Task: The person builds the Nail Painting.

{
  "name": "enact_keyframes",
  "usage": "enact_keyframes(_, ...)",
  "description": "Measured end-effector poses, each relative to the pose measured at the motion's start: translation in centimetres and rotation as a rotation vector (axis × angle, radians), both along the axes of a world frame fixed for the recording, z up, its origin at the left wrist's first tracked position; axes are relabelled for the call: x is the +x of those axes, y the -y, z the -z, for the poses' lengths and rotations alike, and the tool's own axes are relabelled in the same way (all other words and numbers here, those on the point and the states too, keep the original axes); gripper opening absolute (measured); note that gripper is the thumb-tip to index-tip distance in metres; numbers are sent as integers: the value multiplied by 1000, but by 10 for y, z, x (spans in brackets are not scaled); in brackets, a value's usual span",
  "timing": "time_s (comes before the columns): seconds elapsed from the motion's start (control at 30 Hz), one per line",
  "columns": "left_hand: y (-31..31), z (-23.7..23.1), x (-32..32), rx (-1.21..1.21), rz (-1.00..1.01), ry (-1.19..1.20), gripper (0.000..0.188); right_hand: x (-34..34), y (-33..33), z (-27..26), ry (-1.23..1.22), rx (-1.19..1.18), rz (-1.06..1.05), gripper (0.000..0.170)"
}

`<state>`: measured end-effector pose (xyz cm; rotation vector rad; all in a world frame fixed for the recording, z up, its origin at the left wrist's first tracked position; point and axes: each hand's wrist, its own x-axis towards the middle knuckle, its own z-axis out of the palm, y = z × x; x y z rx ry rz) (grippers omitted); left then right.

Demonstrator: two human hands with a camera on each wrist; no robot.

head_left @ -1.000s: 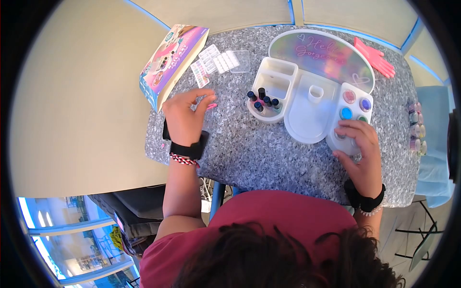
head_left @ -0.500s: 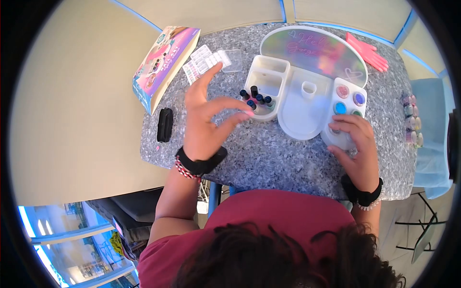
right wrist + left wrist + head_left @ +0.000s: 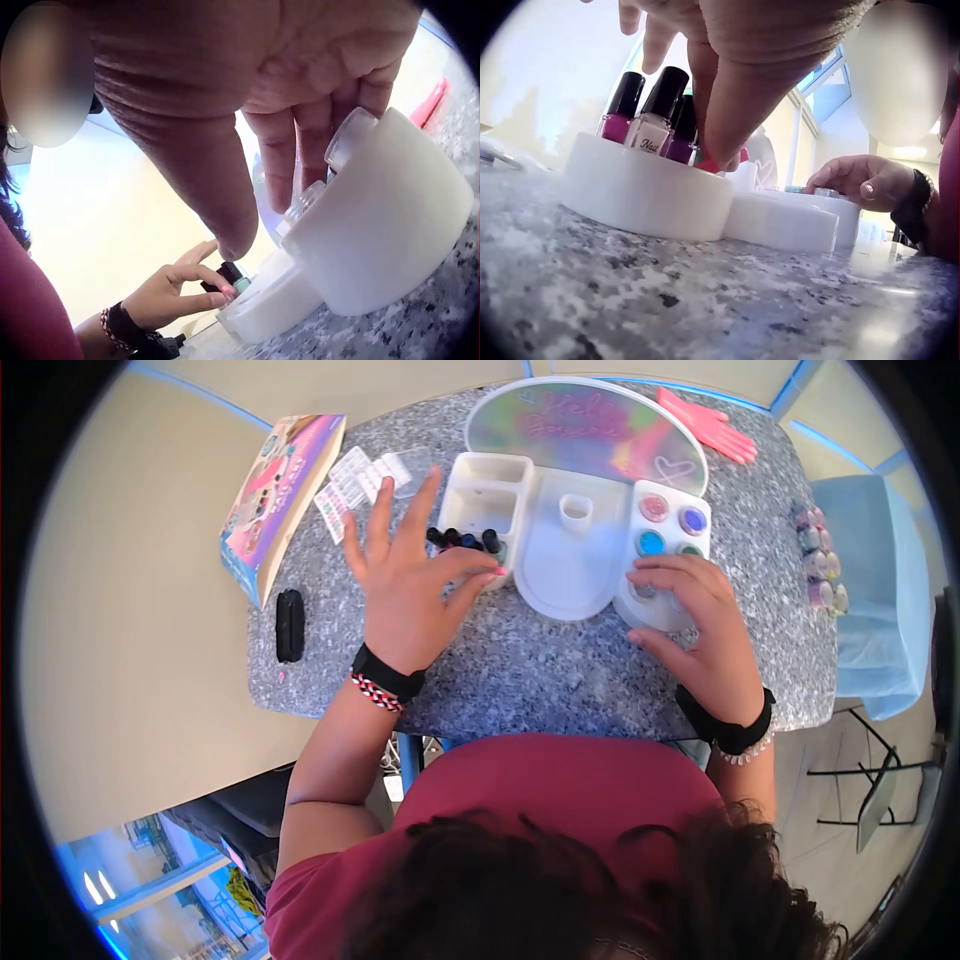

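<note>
A grey speckled desk (image 3: 585,675) carries everything. On it sits the white organizer (image 3: 573,578), its long sections running away from the person, rounded ends near, with the upright arched panel (image 3: 585,435) across the far side. Well to its left, a printed box (image 3: 280,490) lies with its long axis slanting away and to the right. The left hand (image 3: 408,585) is just beside the organizer's left section, its grip together at thumb and index on a small pink piece, other fingers spread. The right hand (image 3: 705,625) arches over the right section, its grip apart, thumb away from the fingers. Nail polish bottles (image 3: 649,131) stand caps up in the left section; coloured pots (image 3: 651,542) sit in the right one, rounds facing upward. The pink piece (image 3: 499,571), beside the bottles, is too small to show its long axis.
</note>
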<state>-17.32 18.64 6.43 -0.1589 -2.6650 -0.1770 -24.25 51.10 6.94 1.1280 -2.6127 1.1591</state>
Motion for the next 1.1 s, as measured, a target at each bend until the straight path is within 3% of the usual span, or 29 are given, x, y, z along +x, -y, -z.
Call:
enact_keyframes(0.2, -9, -21, 4, 52, 52, -72, 19, -4, -7, 2, -17, 24, 18, 53)
enact_keyframes(0.27, 4, -23, 6, 350, 136, -26, 18, -9, -10, 0, -37, -2, -26, 53)
enact_keyframes(0.33, 23, -18, 2, 857, 173, 45, 26, -14, -16, 1, -49, 14, -26, 52)
enact_keyframes(0.4, 36, -18, -10, 1317, 38, 75, 45, -25, -25, -1, 37, -8, -81, 51)
enact_keyframes(0.43, 41, -17, -20, 1338, 95, 63, 45, -29, -28, 2, 29, 3, -83, 52)
enact_keyframes(0.5, 50, -17, -35, 1484, 41, 88, 63, -35, -34, -1, 2, 22, -66, 52)
enact_keyframes(0.6, 55, -10, -53, 1379, -3, 211, 72, -42, -44, -19, -140, 125, -31, 53)
enact_keyframes(0.67, 65, 2, -64, 1421, 70, 290, 71, -50, -61, -43, -207, 10, 85, 50)
enact_keyframes(0.73, 66, 12, -69, 1458, 131, 376, 70, -63, -92, -57, -309, 130, 302, 41)
enact_keyframes(0.8, 60, 18, -73, 1477, 112, 407, 67, -75, -128, -58, -209, 248, 617, 27)
enact_keyframes(0.87, 62, 26, -74, 1461, 114, 389, 64, -87, -170, -50, -160, 431, 839, 27)
enact_keyframes(1.03, 56, 5, -62, 1408, 37, 275, 57, -105, -238, -2, 73, 500, 1046, 20)
enact_keyframes(1.1, 38, -17, -55, 1301, 46, 3, 47, -106, -248, 8, 182, 417, 1016, 15)
